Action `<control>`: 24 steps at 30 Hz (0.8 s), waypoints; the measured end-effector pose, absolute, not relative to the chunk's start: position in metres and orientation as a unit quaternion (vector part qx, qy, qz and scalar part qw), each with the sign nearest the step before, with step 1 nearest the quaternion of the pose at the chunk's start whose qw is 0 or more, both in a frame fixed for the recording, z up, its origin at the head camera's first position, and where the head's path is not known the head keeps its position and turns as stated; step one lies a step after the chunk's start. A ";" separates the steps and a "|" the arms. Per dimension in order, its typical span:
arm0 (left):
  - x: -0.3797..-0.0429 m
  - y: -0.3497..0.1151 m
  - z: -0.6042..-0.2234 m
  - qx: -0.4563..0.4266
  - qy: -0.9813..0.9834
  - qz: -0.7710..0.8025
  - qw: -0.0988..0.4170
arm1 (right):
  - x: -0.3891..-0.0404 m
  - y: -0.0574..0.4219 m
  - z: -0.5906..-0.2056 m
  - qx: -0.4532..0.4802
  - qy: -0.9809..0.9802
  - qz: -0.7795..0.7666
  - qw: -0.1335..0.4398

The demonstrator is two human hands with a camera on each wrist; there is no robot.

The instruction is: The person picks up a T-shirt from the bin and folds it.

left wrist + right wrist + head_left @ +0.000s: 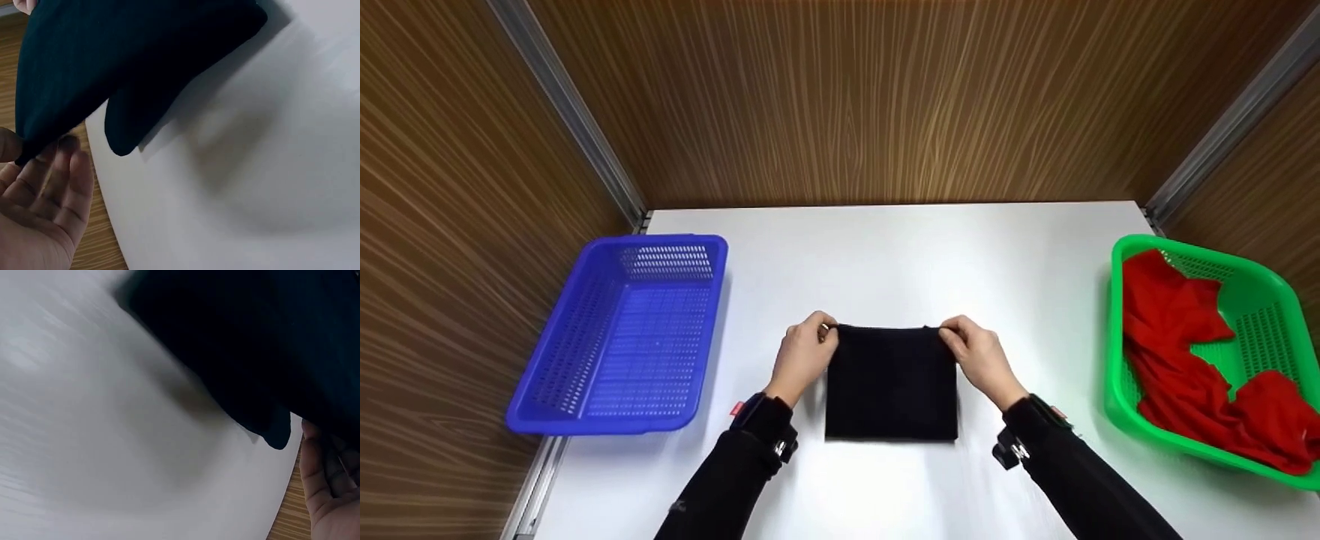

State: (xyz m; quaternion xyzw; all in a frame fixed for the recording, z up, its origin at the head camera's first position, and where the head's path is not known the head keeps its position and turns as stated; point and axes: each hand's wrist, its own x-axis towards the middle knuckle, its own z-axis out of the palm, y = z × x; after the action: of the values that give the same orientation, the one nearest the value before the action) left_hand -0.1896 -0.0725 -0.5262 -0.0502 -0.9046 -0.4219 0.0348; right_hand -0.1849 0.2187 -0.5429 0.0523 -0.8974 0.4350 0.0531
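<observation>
A dark folded cloth (892,386), squarish in outline, is held by its two far corners over the white table. My left hand (805,351) pinches the far left corner between thumb and fingers. At the far right corner, my right hand (977,356) pinches the fabric the same way. In the left wrist view the cloth (129,56) hangs raised, with a lower fold beneath and a shadow on the tabletop. The right wrist view shows the cloth (242,343) lifted too; the right fingertips are partly hidden behind it.
A blue plastic basket (706,337) with nothing in it stands at the left. On the right is a green basket (1117,360) containing crumpled red cloth (1177,360). Wood-grain panels (847,105) close off the back and sides of the white table (885,262).
</observation>
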 end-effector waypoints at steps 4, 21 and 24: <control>-0.197 -0.069 -0.538 -0.024 -0.921 -0.388 0.039 | -0.194 0.216 -0.555 0.056 -0.919 0.387 0.051; -0.203 -0.058 -0.572 0.014 -0.951 -0.307 -0.039 | -0.203 0.214 -0.585 0.019 -0.931 0.365 -0.018; -0.204 -0.056 -0.576 0.011 -0.959 -0.282 -0.020 | -0.204 0.213 -0.588 0.011 -0.930 0.367 -0.001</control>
State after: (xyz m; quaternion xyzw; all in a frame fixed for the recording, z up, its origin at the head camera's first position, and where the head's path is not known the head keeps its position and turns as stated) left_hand -0.2040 -0.0556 -0.5764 0.0109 -0.9592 -0.2817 -0.0197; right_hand -0.2036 0.2129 -0.5876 0.0115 -0.9303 0.3667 -0.0015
